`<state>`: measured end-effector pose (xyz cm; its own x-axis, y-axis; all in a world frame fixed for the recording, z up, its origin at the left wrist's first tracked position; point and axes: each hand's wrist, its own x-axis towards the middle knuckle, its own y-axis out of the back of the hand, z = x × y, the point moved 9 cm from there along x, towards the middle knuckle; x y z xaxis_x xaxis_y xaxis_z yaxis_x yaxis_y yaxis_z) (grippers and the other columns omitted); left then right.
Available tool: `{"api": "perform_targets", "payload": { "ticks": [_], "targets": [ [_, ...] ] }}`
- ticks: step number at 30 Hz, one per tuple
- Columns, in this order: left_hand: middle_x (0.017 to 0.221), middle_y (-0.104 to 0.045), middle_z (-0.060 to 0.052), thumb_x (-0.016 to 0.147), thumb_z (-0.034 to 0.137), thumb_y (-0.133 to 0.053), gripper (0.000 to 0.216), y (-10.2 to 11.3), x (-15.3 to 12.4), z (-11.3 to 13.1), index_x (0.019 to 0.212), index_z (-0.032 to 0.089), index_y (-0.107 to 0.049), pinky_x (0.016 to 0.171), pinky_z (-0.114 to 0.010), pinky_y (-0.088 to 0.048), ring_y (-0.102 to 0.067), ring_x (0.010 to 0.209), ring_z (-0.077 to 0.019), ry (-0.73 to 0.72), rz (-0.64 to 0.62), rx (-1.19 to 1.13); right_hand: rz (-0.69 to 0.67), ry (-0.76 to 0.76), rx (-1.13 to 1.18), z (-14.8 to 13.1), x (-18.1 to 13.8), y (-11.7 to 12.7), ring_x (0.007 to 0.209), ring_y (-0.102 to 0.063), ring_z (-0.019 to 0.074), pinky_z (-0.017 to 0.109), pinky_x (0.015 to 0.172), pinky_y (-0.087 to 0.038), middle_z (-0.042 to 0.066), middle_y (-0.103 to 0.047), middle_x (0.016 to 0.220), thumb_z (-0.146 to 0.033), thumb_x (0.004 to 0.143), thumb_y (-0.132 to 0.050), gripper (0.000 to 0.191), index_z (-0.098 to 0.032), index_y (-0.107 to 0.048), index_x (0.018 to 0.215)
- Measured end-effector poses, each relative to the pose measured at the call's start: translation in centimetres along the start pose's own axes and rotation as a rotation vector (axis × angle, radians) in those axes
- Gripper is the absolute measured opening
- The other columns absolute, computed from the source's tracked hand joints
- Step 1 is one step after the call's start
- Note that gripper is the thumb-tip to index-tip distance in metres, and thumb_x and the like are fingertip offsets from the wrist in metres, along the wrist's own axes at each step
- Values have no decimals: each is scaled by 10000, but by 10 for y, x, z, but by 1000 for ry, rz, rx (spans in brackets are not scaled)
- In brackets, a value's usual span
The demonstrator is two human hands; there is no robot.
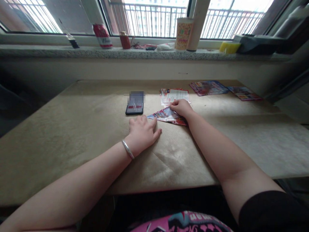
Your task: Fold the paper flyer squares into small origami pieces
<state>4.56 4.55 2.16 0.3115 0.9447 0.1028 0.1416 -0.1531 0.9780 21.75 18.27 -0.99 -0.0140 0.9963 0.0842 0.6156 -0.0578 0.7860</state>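
A printed paper folded to a long triangle (166, 115) lies on the table, its narrow tip pointing left. My left hand (142, 132) rests on the tabletop with fingers spread, its fingertips touching that tip. At the paper's wider right part, my right hand (182, 109) pinches the upper edge between thumb and fingers. Just behind the paper is a small stack of printed sheets (175, 96), white side up on top. A black smartphone (135, 103) lies beyond my left hand, its screen lit and partly blurred.
Two piles of colourful leaflets, a larger pile (207, 88) and a smaller pile (245, 93), lie at the table's back right. Along the granite windowsill (84, 53) stand a red can (102, 36), a red bottle (125, 41), a patterned cup (183, 33) and a yellow sponge-like block (229, 47).
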Motion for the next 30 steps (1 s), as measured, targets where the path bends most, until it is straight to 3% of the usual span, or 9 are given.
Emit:
{"api": "perform_targets", "payload": {
  "ticks": [10,15,20,23,26,28,30],
  "targets": [
    [1209,-565,-210,920,583,-380,585,-4,1,2,1229,120,-558,903,-478,-372,-488,1124,-360,-6,-1,13,-7,13,6,0,0,0,719,-638,153,237,658,-435,41,-742,784,-304,776,-636,217,-183,-775,890],
    [1227,-559,-192,943,520,-395,529,-4,3,11,1134,72,-602,1052,-417,-332,-477,1176,-313,-197,102,-12,-13,42,51,0,4,1,716,-644,149,233,654,-439,51,-752,808,-297,785,-643,216,-173,-779,900],
    [1113,-587,-158,933,498,-436,474,4,7,14,1177,122,-590,930,-411,-437,-539,1036,-292,-312,149,-59,-21,92,49,-4,5,3,739,-647,148,232,666,-442,59,-757,844,-293,803,-640,218,-171,-780,917],
    [1040,-606,-124,952,414,-415,348,8,7,21,1048,170,-644,893,-405,-460,-562,971,-259,-425,130,-118,-51,152,16,-12,4,3,742,-642,145,231,671,-438,54,-757,854,-281,810,-636,212,-179,-781,924],
    [1210,-591,-117,946,354,-445,287,9,8,25,1067,179,-637,1016,-399,-421,-520,1162,-252,-509,145,-247,-93,207,-4,-21,1,1,747,-637,138,221,670,-428,39,-756,841,-271,817,-631,202,-185,-783,919],
    [1398,-501,-115,929,332,-489,300,5,10,27,1152,165,-600,1115,-399,-351,-413,1328,-247,-555,141,-327,-107,236,-8,-25,0,-1,751,-632,132,214,662,-418,31,-755,845,-276,821,-631,201,-186,-782,917],
    [1410,-507,-113,920,354,-517,395,-2,14,24,1259,153,-541,1155,-415,-306,-410,1346,-236,-538,110,-382,-112,260,-17,-29,0,-3,747,-626,127,211,650,-404,28,-754,853,-276,825,-624,202,-184,-782,911]
  ]
}}
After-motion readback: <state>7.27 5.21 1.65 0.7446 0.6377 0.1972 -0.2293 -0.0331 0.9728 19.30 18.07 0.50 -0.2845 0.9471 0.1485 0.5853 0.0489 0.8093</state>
